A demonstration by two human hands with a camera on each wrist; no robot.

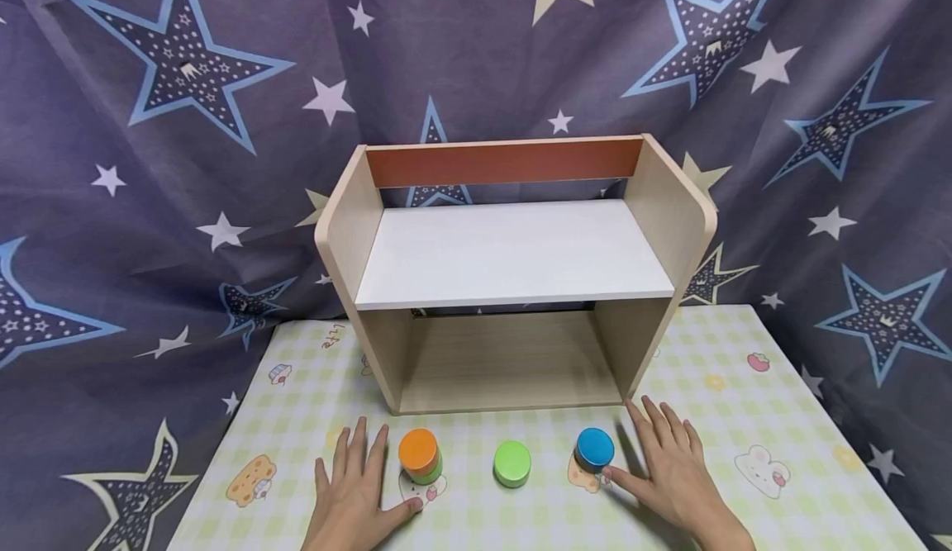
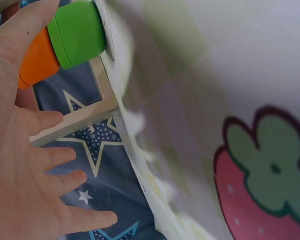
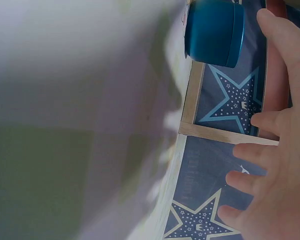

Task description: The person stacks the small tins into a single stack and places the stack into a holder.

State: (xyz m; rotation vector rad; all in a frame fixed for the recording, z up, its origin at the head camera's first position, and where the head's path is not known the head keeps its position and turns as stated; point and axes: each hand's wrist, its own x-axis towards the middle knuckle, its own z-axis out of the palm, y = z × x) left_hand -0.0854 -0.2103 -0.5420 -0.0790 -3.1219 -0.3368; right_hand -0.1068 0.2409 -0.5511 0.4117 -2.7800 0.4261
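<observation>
My left hand [image 1: 353, 493] is at the front left of the table, fingers spread and straight, with nothing in it. Just right of its fingers stands a small orange round container [image 1: 419, 450] stacked on a green one [image 1: 427, 477]; the left wrist view shows both the orange piece [image 2: 39, 62] and the green piece [image 2: 77, 35] beyond the thumb. A separate green round container [image 1: 512, 463] stands in the middle. My right hand [image 1: 673, 472] spreads its fingers beside a blue round container [image 1: 594, 450], the thumb tip close to its side.
Behind the containers stands a two-level wooden shelf unit [image 1: 513, 254] with a white upper board and a reddish back rail. A green checked cloth [image 1: 803, 402] with cartoon prints covers the table. A dark star-patterned curtain [image 1: 476, 55] hangs behind and at both sides.
</observation>
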